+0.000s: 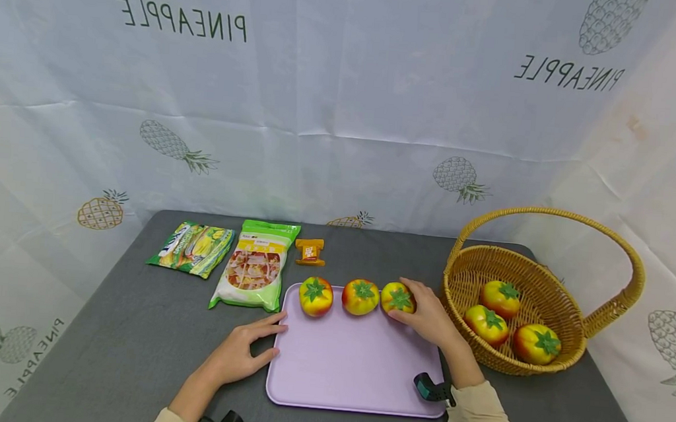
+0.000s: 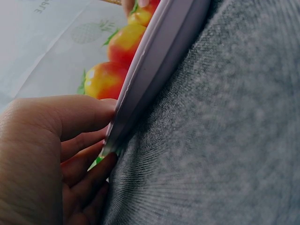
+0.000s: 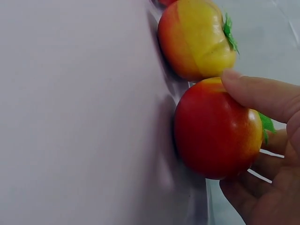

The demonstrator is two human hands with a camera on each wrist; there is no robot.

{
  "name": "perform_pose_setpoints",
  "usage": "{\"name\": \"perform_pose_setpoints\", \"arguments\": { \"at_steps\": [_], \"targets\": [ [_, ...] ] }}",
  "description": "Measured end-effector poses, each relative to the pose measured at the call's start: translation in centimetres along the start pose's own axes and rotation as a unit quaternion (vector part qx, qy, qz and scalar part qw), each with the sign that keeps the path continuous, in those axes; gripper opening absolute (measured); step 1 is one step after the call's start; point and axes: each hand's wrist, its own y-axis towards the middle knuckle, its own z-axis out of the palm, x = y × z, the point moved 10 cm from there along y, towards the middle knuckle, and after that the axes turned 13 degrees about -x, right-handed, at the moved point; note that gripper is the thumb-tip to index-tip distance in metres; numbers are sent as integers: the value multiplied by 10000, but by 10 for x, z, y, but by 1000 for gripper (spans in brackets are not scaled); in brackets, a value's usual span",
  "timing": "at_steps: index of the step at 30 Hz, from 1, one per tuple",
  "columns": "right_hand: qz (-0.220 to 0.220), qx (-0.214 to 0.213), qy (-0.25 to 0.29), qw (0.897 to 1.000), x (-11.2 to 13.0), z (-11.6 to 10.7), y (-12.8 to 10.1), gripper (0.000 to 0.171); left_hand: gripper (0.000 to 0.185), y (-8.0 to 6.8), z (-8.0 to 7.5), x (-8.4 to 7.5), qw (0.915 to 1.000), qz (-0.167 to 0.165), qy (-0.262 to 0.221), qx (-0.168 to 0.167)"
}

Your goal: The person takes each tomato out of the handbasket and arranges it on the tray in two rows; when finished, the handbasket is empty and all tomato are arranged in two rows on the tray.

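Right-end tomato (image 1: 398, 298) sits on the lilac tray's (image 1: 355, 371) far edge, enclosed by the right hand (image 1: 427, 317), thumb over the top, fingers curled beneath. Glossy, rigid-looking, probably a light replica; grip across its sides. Left hand (image 1: 240, 352): straight fingers against the tray's left rim. Tomato's underside hidden.

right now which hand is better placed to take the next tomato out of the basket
Right. The right hand grips a tomato on the tray beside the basket; the left hand touches the tray's far edge.
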Motion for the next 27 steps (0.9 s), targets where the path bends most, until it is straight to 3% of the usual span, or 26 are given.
{"name": "perform_pose_setpoints", "arguments": {
  "at_steps": [16, 27],
  "targets": [
    [195, 315, 164, 9992, -1, 3, -4, 88, 38, 0, 1, -1, 9999, -46, -102, 106],
    [-96, -56, 343, 9993, 6, -27, -14, 85, 39, 0, 0, 1, 9996, -192, -186, 82]
  ]
}}
